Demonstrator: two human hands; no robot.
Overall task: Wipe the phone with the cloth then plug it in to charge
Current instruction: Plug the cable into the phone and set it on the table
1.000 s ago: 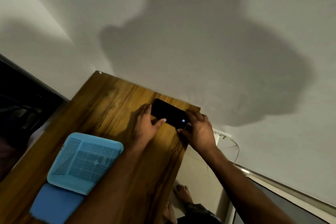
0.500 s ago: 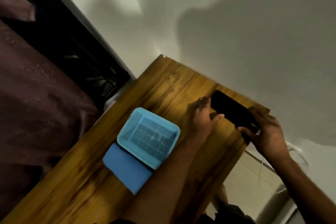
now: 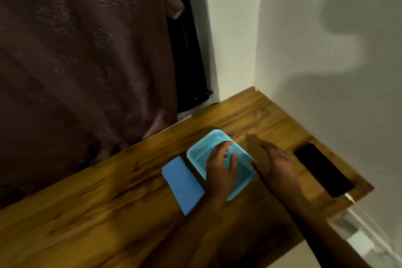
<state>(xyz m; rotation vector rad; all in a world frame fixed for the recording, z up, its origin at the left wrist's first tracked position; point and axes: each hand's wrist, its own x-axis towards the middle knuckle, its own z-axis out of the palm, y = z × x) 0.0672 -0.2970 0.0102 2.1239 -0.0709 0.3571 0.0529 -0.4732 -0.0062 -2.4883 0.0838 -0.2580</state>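
With the phone (image 3: 324, 169) lying flat at the table's (image 3: 108, 213) right edge, white cable (image 3: 350, 198) at its near end (apparently plugged), my left hand (image 3: 220, 167) rests spread on the blue mesh tray (image 3: 202, 154) beside the folded cloth (image 3: 182, 183), my right hand (image 3: 276, 165) hovering open and empty.

Wooden table (image 3: 130, 202): my left hand (image 3: 220, 166) lies flat, fingers spread, in the light-blue mesh tray (image 3: 208, 148). Folded blue cloth (image 3: 182, 183) just beside the tray. My right hand (image 3: 277, 165) hovers open, holding nothing. Black phone (image 3: 323, 169) lies flat near the wall, white cable (image 3: 350, 199) at its near end.
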